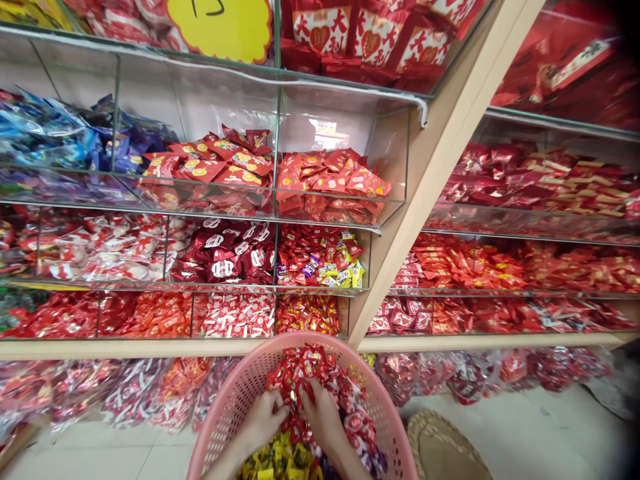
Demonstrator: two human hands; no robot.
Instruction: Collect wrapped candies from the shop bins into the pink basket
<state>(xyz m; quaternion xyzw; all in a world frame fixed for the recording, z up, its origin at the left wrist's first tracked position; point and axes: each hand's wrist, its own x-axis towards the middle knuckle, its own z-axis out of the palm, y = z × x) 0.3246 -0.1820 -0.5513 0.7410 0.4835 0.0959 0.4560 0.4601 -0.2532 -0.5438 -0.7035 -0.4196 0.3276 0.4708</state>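
Observation:
A pink perforated basket [395,427] stands at the bottom middle, with wrapped candies inside. Red candies [313,363] fill its upper part, yellow ones [283,457] lie nearest me, and red-and-white and purple ones are on the right. My left hand [267,417] reaches in over the red candies, its fingers curled together; what they hold, if anything, is too small to name. Beside it my right hand [320,413] has its fingers spread and pointing down, touching the red candies.
Clear-fronted shelves [320,217] of wrapped candies rise ahead, split by a slanting wooden post [445,153]. Bagged candies [135,393] sit below the bottom ledge. A round woven object [445,447] is on the floor right of the basket. A yellow sign [223,27] hangs at the top.

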